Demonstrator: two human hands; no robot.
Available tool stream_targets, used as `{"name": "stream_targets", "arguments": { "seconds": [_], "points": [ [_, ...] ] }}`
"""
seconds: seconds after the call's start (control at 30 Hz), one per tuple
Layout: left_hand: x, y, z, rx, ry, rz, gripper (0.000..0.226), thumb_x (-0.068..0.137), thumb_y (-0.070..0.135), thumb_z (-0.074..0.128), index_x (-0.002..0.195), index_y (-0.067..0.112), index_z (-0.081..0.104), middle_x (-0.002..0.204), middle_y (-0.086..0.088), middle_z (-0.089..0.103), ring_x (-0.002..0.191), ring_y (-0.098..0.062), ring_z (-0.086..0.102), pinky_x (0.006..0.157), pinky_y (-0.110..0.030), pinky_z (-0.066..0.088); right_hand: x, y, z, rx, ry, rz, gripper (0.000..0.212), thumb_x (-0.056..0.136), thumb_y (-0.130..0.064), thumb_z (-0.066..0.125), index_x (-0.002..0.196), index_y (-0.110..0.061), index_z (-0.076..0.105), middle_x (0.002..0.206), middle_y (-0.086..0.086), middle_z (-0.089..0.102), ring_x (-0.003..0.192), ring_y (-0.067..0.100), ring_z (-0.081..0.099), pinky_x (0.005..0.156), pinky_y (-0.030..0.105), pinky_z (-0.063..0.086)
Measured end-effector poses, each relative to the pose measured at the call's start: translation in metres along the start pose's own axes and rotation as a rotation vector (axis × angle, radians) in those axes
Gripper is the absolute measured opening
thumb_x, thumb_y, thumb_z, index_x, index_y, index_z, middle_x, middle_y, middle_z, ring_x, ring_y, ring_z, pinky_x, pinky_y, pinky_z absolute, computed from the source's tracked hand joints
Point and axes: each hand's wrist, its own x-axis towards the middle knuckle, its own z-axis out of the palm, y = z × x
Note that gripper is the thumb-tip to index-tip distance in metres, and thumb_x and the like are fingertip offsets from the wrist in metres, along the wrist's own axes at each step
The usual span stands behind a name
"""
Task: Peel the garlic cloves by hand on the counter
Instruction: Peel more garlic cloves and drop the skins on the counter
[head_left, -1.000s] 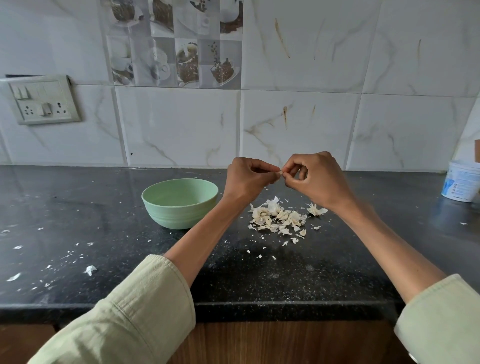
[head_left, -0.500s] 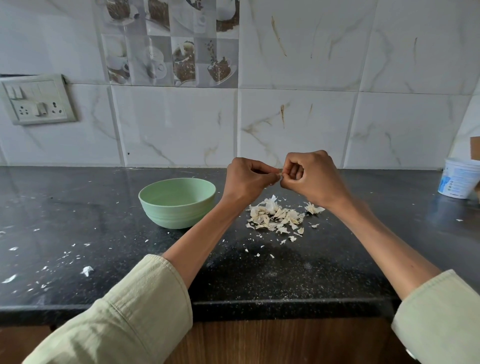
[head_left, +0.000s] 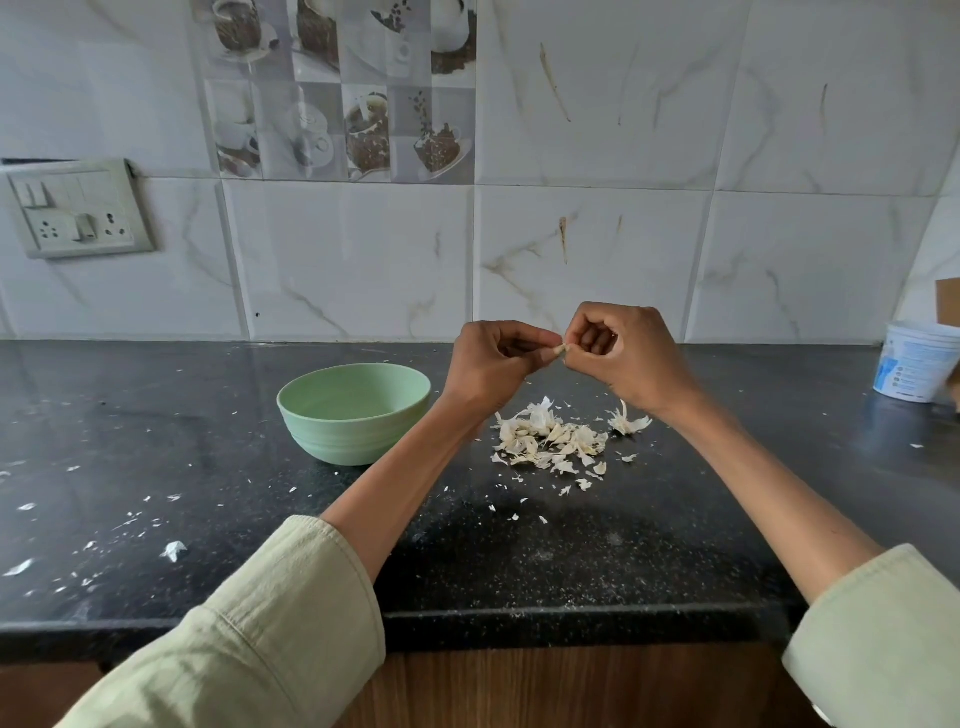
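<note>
While both hands are lifted above the counter (head_left: 156, 415), many small things lie on it. On the far left, a switch plate (head_left: 78, 208) is fixed on the tiled wall, and white peel bits (head_left: 174, 550) are scattered on the dark stone below it. Further right stands a green bowl (head_left: 355, 418), just beside the left forearm. The left hand (head_left: 488, 364) has its fingers curled and pinches a small clove (head_left: 560, 350) between thumb and fingertips. The right hand (head_left: 623, 353) meets it from the other side; its fingers are curled too, and its thumb and finger nip the same clove, so the two hands touch there. The clove is in the air, over the back part of the counter. Below the hands lies a pile of skins (head_left: 550, 439), with loose flakes around it. At the far right edge stands a white tub (head_left: 914, 364), near the wall.
</note>
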Motion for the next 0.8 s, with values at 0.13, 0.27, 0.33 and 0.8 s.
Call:
{"name": "stream_targets", "arguments": {
  "seconds": [0.13, 0.27, 0.33, 0.8],
  "points": [
    [0.000, 0.001, -0.002, -0.098, -0.025, -0.026, 0.034, 0.087, 0.008, 0.085, 0.119, 0.012, 0.075, 0.096, -0.009, 0.081, 0.090, -0.017, 0.072, 0.099, -0.038, 0.058, 0.003, 0.005, -0.001, 0.117, -0.042, 0.088, 0.010, 0.087, -0.008, 0.080, 0.083, -0.016, 0.073, 0.073, -0.001, 0.071, 0.068, 0.011, 0.064, 0.067, 0.028, 0.054],
    [0.002, 0.001, -0.004, -0.154, -0.040, -0.030, 0.038, 0.088, 0.005, 0.084, 0.123, 0.011, 0.072, 0.100, -0.011, 0.081, 0.091, -0.016, 0.072, 0.096, -0.033, 0.057, 0.003, 0.007, -0.002, 0.224, -0.070, 0.186, 0.006, 0.091, -0.009, 0.077, 0.088, -0.013, 0.074, 0.075, 0.006, 0.074, 0.069, 0.015, 0.070, 0.064, 0.027, 0.057],
    [0.003, 0.002, -0.004, -0.182, -0.044, -0.030, 0.036, 0.088, 0.003, 0.083, 0.122, 0.009, 0.072, 0.100, -0.012, 0.081, 0.090, -0.014, 0.072, 0.088, -0.023, 0.057, 0.003, 0.010, -0.002, 0.233, -0.052, 0.209, 0.004, 0.093, -0.012, 0.077, 0.090, -0.013, 0.074, 0.075, 0.006, 0.075, 0.068, 0.012, 0.069, 0.064, 0.027, 0.056],
    [0.000, 0.002, -0.005, 0.028, 0.060, 0.040, 0.028, 0.083, 0.008, 0.088, 0.108, 0.012, 0.076, 0.089, -0.002, 0.082, 0.088, -0.015, 0.078, 0.084, -0.025, 0.061, 0.000, 0.004, 0.001, 0.000, -0.023, 0.023, 0.006, 0.088, -0.024, 0.086, 0.093, -0.023, 0.082, 0.083, -0.014, 0.077, 0.072, 0.007, 0.071, 0.068, 0.016, 0.054]
  ]
}}
